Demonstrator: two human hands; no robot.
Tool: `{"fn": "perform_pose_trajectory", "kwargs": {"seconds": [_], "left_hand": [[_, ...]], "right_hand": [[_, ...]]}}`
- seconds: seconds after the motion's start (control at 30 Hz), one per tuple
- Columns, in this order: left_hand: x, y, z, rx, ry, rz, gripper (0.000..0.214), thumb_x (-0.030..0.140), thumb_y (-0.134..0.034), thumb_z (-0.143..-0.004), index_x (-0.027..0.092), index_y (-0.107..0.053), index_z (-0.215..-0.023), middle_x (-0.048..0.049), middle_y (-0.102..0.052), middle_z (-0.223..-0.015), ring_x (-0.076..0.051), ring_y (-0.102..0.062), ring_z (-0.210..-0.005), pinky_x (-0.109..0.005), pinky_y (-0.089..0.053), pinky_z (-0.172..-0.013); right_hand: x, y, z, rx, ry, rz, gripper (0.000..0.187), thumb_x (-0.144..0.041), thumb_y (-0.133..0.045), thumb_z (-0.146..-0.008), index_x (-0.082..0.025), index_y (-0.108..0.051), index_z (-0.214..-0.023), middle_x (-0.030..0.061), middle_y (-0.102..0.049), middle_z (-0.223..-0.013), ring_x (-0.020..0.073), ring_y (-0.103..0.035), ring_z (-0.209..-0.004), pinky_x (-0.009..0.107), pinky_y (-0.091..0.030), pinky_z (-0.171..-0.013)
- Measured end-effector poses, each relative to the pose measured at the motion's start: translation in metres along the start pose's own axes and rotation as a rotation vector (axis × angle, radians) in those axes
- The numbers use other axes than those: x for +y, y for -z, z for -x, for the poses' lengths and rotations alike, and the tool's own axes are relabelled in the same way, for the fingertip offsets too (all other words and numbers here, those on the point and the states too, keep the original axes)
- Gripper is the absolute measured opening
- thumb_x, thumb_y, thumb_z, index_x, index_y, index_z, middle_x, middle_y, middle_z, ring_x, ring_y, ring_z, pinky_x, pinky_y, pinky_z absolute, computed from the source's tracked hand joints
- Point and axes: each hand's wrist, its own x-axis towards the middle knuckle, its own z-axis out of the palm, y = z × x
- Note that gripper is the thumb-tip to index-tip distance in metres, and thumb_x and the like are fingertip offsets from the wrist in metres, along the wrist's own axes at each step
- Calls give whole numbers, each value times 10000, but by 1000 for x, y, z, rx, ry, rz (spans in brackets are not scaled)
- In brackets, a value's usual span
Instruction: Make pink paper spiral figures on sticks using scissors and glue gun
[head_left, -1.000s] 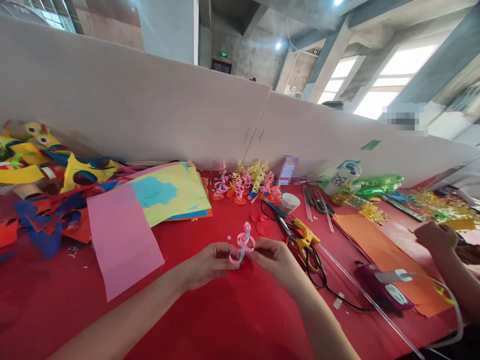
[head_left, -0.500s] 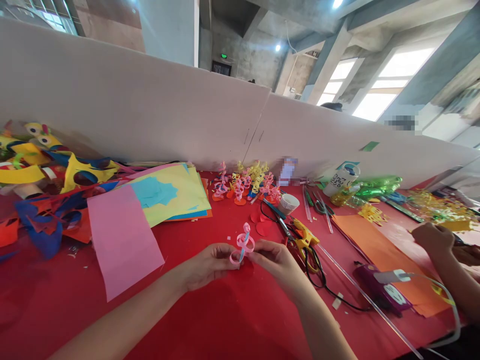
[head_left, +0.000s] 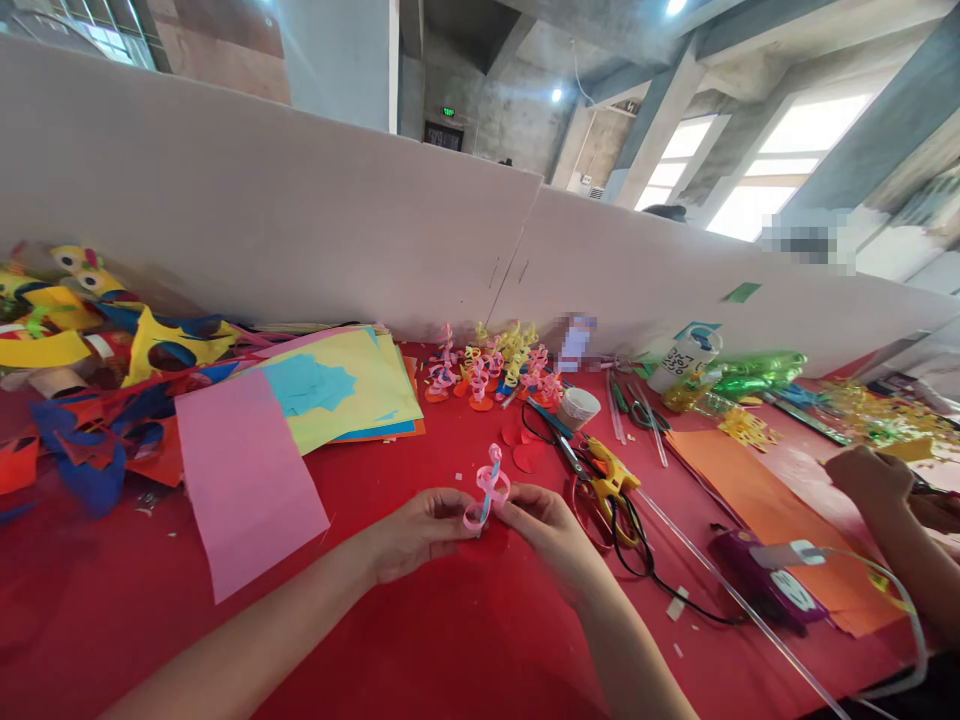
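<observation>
Paper spiral, pink and curled around a light-blue stem (head_left: 492, 486), stands roughly upright over the glossy red tabletop (head_left: 450, 630), between the worker's left hand (head_left: 412, 532) and right hand (head_left: 551, 528); from where I stand, the fingers of both are drawn narrow, pinching its lower part from either side. Beyond it, near the white partition (head_left: 360, 220), sits a cluster of small pink and yellow paper curls (head_left: 517, 368), white paper cup (head_left: 579, 406) just beside. Rectangular pink paper sheet (head_left: 251, 485) lies leftward; yellow glue gun (head_left: 612, 466) lies near the right hand.
</observation>
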Motion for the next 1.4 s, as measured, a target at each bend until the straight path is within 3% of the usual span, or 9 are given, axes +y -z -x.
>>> {"fn": "perform_pose_trajectory", "kwargs": {"seconds": [0.33,0.53,0.87,1.03,1.23,1.4], "left_hand": [[-3,4,-2,-16,1,16,172,200,-804,-591,149,-694,-712,13,-618,-698,-106,-594,-686,-236,-464,-734],[-3,3,-3,-3,-30,-42,181,242,-784,-630,172,-711,-780,-38,-695,-882,-160,-610,-896,-241,-456,-792],[-8,10,-15,185,-298,-335,340,315,-778,-613,170,-629,-882,-52,-664,-958,-214,-604,-922,-339,-450,-822],[-13,17,-22,204,-458,-388,389,291,-756,-644,192,-566,-968,-59,-626,-1001,-202,-582,-953,-359,-452,-862],[-9,13,-19,168,-448,-386,382,298,-672,-733,204,-548,-1082,-86,-591,-1147,-227,-550,-1066,-387,-422,-928],[-12,9,-17,162,-501,-373,448,280,-709,-706,211,-500,-1096,-90,-575,-1144,-226,-527,-1099,-386,-405,-957]], "right_hand": [[5,2,-1,-7,4,-66,223,-393,-715,-699,-178,-692,-755,12,-672,-687,137,-602,-683,250,-444,-703],[9,-1,-3,30,20,-49,244,-341,-782,-618,-190,-665,-769,9,-679,-758,150,-605,-722,270,-440,-729],[43,7,-24,157,76,-92,245,-384,-740,-661,-174,-653,-751,2,-642,-715,130,-558,-670,248,-414,-681],[48,5,-22,120,87,-76,218,-366,-728,-680,-180,-649,-762,4,-645,-756,136,-559,-708,251,-409,-708],[49,1,-18,69,80,-59,201,-369,-683,-718,-182,-619,-756,-7,-617,-733,125,-535,-671,237,-396,-667],[51,-3,-19,176,248,121,171,-338,-635,-739,-176,-586,-758,-1,-576,-709,132,-506,-655,251,-395,-634]]}}
